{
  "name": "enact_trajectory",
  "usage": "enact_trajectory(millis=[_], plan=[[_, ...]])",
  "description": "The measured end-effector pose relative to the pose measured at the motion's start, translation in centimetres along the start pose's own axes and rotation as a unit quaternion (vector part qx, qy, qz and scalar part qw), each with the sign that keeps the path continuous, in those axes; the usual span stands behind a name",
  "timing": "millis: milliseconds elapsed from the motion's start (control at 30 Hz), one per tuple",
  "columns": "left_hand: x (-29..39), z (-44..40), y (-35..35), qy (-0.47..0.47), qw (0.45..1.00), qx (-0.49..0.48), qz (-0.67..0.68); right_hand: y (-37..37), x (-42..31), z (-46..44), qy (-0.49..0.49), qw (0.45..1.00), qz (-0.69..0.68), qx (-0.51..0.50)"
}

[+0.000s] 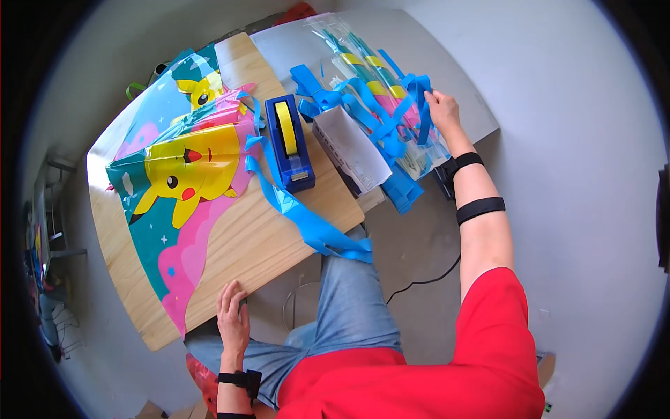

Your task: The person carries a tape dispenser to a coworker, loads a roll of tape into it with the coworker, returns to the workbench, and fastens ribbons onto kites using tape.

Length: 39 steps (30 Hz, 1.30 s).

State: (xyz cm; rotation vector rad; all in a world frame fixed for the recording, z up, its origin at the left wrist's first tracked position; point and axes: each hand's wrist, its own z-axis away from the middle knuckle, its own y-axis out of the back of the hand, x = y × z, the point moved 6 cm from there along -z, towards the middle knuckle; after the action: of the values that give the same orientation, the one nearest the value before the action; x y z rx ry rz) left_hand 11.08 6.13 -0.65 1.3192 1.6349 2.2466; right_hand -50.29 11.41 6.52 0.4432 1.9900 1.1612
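My right hand point(444, 112) is closed on a loop of blue ribbon point(423, 105) above the grey table at the right. More blue ribbon strips point(387, 133) lie tangled beside it, over clear-wrapped packs point(370, 77) in green, yellow and pink. My left hand point(232, 318) is at the near edge of the wooden board, fingers stretched out and holding nothing. A thin printed plastic sheet point(202, 167) with a yellow cartoon character is spread on the board. From its right side a blue strip point(307, 222) runs over the board's edge onto my leg.
A blue tape dispenser point(289, 143) with a yellow core stands on the wooden board point(258, 244). Next to it is an open white box point(352, 150). The grey table point(447, 63) extends behind. A black cable point(426, 281) crosses the floor.
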Motion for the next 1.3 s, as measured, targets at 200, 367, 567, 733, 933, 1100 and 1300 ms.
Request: enact_trajectory(millis=[200, 367, 567, 733, 933, 1100, 1300], plan=[[0.2, 0.6, 0.1, -0.007, 1.0, -0.02, 0.003, 2.4, -1.9, -1.0, 0.055, 0.989, 0.084, 0.106], [0.1, 0.7, 0.1, -0.015, 0.999, -0.028, 0.004, 7.8, -4.5, -1.8, 0.023, 0.976, -0.048, 0.211], [0.1, 0.8, 0.3, -0.023, 0.999, -0.042, -0.007, 12.9, -8.2, -3.8, 0.049, 0.95, -0.211, 0.225], [1.9, -0.7, 1.2, 0.05, 0.987, -0.096, 0.119, 14.2, -13.7, -3.0, 0.052, 0.888, -0.45, 0.074], [10.9, -6.5, 5.0, -0.02, 0.912, -0.096, 0.398, 11.2, -22.3, 7.3, 0.061, 0.78, -0.592, -0.192], [17.4, -10.0, 8.1, -0.119, 0.854, -0.033, 0.505, 8.6, -27.2, 18.7, 0.076, 0.756, -0.564, -0.322], [15.4, -8.6, 6.9, -0.009, 0.834, -0.056, 0.549, 7.0, -27.7, 24.1, 0.075, 0.778, -0.512, -0.356]])
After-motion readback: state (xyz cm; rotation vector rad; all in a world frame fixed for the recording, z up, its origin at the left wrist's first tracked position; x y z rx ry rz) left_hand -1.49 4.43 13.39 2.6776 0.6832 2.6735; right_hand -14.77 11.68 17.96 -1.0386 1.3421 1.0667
